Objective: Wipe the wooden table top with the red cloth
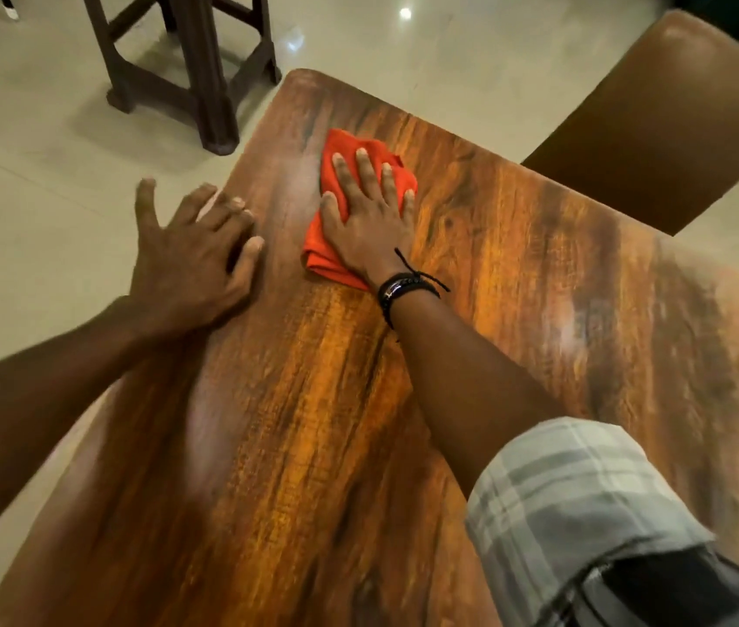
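Note:
The wooden table top (517, 310) fills most of the view, with dark grain running away from me. A folded red cloth (340, 149) lies near the table's far left corner. My right hand (369, 219) presses flat on the cloth with fingers spread, a black bracelet at its wrist. My left hand (195, 255) rests palm down on the table's left edge, to the left of the cloth, holding nothing; its thumb sticks out past the edge.
A brown chair back (675, 110) stands at the table's far right side. A dark wooden stool (186, 61) stands on the pale tiled floor (32, 196) beyond the far left corner. My checked sleeve (584, 513) covers the lower right.

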`<act>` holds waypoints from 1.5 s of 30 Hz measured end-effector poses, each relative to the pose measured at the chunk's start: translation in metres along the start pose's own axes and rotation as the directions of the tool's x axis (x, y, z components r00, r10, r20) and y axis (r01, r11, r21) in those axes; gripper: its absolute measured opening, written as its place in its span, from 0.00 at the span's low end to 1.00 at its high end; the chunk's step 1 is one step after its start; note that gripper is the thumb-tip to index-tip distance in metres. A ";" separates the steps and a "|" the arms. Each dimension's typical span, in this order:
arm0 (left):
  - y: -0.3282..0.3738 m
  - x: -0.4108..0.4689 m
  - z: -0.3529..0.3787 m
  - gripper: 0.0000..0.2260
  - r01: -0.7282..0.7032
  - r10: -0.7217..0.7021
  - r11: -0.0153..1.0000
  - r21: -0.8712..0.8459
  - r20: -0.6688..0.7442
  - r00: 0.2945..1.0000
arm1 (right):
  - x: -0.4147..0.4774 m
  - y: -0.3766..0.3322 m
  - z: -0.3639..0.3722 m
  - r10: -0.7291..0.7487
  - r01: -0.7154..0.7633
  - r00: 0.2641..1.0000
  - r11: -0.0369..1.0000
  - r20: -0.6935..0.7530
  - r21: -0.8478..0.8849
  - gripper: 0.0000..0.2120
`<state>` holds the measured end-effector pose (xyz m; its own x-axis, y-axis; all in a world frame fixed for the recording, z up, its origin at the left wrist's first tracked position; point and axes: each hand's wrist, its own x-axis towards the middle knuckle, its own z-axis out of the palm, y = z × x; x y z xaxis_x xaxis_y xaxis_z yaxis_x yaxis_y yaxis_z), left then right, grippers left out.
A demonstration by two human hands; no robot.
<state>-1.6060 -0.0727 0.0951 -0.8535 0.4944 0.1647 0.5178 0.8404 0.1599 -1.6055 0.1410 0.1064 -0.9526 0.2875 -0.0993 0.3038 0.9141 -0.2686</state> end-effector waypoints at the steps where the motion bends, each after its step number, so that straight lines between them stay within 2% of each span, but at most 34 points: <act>1: 0.004 0.007 -0.006 0.19 -0.002 0.002 1.000 0.024 0.010 1.000 | -0.003 0.008 -0.002 -0.009 0.009 1.000 1.000 -0.012 0.003 0.27; 3: 0.031 0.021 -0.014 0.20 -0.039 0.038 0.999 0.007 0.076 0.996 | -0.005 0.029 -0.008 -0.014 0.015 1.000 0.999 -0.023 0.032 0.27; 6: 0.108 0.029 -0.013 0.19 -0.190 0.201 0.978 -0.083 0.142 0.969 | -0.005 0.081 -0.024 -0.002 0.002 1.000 0.999 -0.013 0.039 0.27; 9: 0.195 0.036 -0.003 0.22 -0.249 0.280 0.949 -0.196 0.150 0.948 | 0.003 0.163 -0.048 0.049 -0.049 0.999 0.998 -0.010 0.028 0.27; 14: 0.329 0.044 0.024 0.21 -0.311 0.349 0.925 -0.218 0.166 0.922 | 0.004 0.324 -0.091 0.140 -0.140 0.990 0.990 -0.030 0.019 0.27; 17: 0.393 0.036 0.042 0.23 -0.285 0.324 0.943 -0.174 0.272 0.906 | -0.024 0.430 -0.117 0.206 -0.205 0.978 0.978 -0.043 0.023 0.27; 19: 0.415 0.026 0.049 0.23 -0.224 0.263 0.962 -0.157 0.312 0.913 | -0.052 0.502 -0.133 0.243 -0.246 0.965 0.969 -0.101 -0.011 0.27; 22: 0.439 0.016 0.053 0.27 -0.110 0.151 0.983 -0.150 0.292 0.944 | -0.112 0.611 -0.164 0.381 -0.384 0.915 0.923 -0.136 0.002 0.29; 25: 0.449 0.013 0.053 0.29 -0.047 0.090 0.986 -0.158 0.275 0.957 | -0.166 0.677 -0.182 0.516 -0.517 0.843 0.855 -0.152 0.032 0.27; 28: 0.455 0.015 0.054 0.25 -0.022 0.060 0.989 -0.146 0.262 0.963 | -0.173 0.682 -0.182 0.493 -0.499 0.852 0.866 -0.179 0.011 0.29; 30: 0.457 0.015 0.058 0.21 -0.013 0.051 0.988 -0.153 0.247 0.968 | -0.162 0.661 -0.173 0.527 -0.529 0.837 0.848 -0.146 0.030 0.29; 32: 0.458 0.015 0.060 0.21 -0.011 0.048 0.987 -0.163 0.224 0.973 | -0.153 0.633 -0.158 0.506 -0.506 0.856 0.862 -0.110 0.033 0.28; 35: 0.459 0.013 0.061 0.27 -0.018 0.051 0.985 -0.170 0.197 0.979 | -0.144 0.579 -0.138 0.377 -0.379 0.921 0.926 -0.100 -0.001 0.29; 39: 0.460 0.013 0.059 0.28 -0.005 0.042 0.985 -0.173 0.210 0.977 | -0.145 0.492 -0.114 0.241 -0.243 0.969 0.970 -0.049 -0.030 0.29; 43: 0.481 0.008 0.049 0.31 0.129 -0.080 0.979 -0.161 0.281 0.956 | -0.190 0.410 -0.090 -0.010 0.009 1.000 0.999 -0.021 -0.046 0.29; 45: 0.508 -0.005 0.046 0.34 0.203 -0.156 0.961 -0.187 0.237 0.959 | -0.218 0.398 -0.080 -0.169 0.175 0.984 0.975 0.053 -0.139 0.33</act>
<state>-1.3420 0.3618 0.1309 -0.9133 0.3954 -0.0976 0.3356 0.8665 0.3694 -1.2786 0.4649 0.0983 -0.9882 0.1134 -0.1028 0.1278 0.9809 -0.1464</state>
